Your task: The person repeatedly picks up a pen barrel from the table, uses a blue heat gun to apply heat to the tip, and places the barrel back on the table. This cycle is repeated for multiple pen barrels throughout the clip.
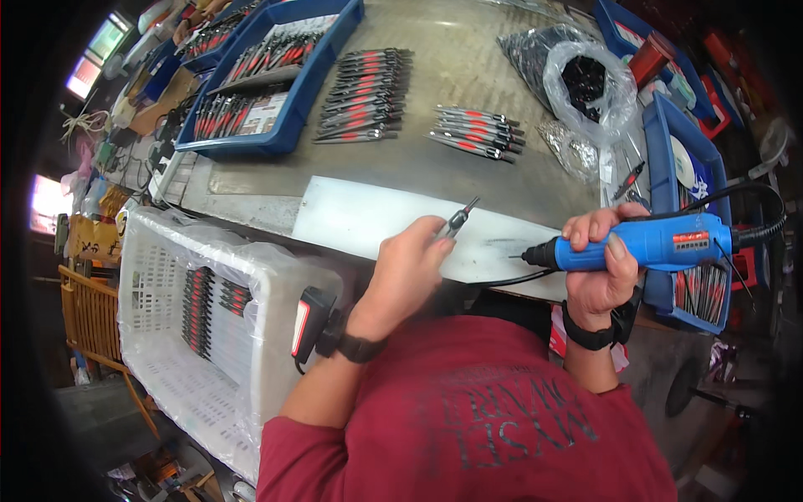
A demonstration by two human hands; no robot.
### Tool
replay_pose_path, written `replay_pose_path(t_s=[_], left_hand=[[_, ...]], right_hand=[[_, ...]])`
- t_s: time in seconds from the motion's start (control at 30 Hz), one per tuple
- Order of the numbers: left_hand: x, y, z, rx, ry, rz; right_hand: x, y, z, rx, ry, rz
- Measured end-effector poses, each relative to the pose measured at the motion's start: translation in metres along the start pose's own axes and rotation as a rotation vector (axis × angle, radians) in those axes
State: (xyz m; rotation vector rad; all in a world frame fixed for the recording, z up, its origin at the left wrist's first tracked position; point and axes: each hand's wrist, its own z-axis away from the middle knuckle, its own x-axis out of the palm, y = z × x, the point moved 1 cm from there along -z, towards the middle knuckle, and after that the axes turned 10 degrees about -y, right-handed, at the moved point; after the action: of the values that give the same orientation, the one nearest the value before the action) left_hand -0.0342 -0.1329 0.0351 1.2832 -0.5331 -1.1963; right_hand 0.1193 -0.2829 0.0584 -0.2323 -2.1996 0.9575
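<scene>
Tool (458, 219), pen-like, gray/blk: sits pinched in L hand (406, 263), over white board (360, 209). R hand (595, 289): clamped round blue elec. screwdriver (682, 238), nose pointing L. Beyond, on tabletop (418, 173): red/gray tools (475, 134) in rows, then clear bag (621, 94) w/ blk parts (583, 79), R; blue bin (311, 90), L.

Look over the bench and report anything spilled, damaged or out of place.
No spill or damage stands out. One mild oddity: dark marks on the mostly clean white board, near the tip of the blue power screwdriver in the right hand.
</scene>
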Motion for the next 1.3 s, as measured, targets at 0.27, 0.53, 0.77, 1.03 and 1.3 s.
replay_pose_path(t_s=[0.27,0.53,0.77,1.03,1.3], left_hand=[[0.023,-0.015,0.034,-0.305,-0.141,0.359],[0.03,-0.03,0.031,-0.375,-0.086,0.559],[0.029,-0.029,0.031,-0.357,-0.135,0.596],[0.03,-0.029,0.03,-0.362,-0.137,0.616],[0.029,-0.029,0.03,-0.353,-0.142,0.604]], right_hand=[[0.004,0.006,-0.002,0.002,-0.038,-0.006],[0.014,0.011,-0.002,0.048,-0.058,-0.015],[0.026,0.017,-0.002,0.108,-0.114,-0.046],[0.042,0.026,-0.002,0.176,-0.17,-0.063],[0.05,0.033,-0.003,0.198,-0.187,-0.048]])
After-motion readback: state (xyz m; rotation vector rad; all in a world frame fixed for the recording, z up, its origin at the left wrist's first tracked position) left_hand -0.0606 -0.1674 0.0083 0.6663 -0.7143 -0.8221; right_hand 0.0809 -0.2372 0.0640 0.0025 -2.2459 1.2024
